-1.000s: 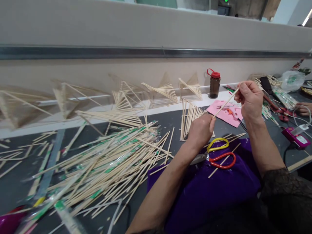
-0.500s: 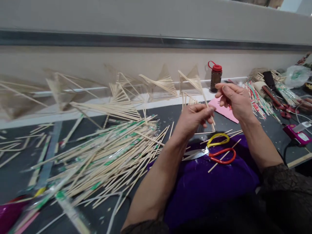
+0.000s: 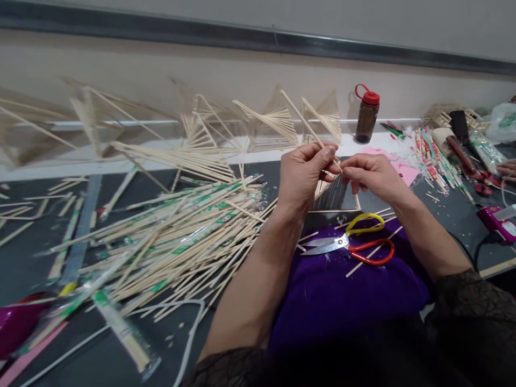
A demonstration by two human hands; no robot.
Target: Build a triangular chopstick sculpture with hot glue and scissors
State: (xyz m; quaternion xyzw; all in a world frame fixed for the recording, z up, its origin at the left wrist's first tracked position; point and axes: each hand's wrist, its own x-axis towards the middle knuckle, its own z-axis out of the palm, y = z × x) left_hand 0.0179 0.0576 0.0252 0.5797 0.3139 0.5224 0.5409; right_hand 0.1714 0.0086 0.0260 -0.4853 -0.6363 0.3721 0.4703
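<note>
My left hand (image 3: pixel 308 172) is closed around a thin wooden chopstick (image 3: pixel 300 116), which slants from upper left down to the right. At its lower end, my right hand (image 3: pixel 368 174) pinches with thumb and forefinger. Beneath my hands stands a small frame of glued sticks (image 3: pixel 321 188), partly hidden by my fingers. Scissors (image 3: pixel 342 242) with one yellow and one red handle lie spread on a purple cloth (image 3: pixel 330 301), with loose sticks around them. To the left of my left arm is a large pile of chopsticks (image 3: pixel 193 236), some in green-marked clear wrappers.
Twisted stick structures (image 3: pixel 270 123) stand along the wall. A brown bottle (image 3: pixel 367 115) with a red lid is behind my right hand, near pink paper (image 3: pixel 405 166). Farther right are wrapped sticks (image 3: pixel 431 158), a magenta device (image 3: pixel 497 223) and another person's hand (image 3: pixel 507 167). A white cable (image 3: pixel 193 322) crosses the table's front left.
My right hand has come down and left to the end of the chopstick. My left hand has raised and tilted the stick leftward. The view has shifted slightly downward.
</note>
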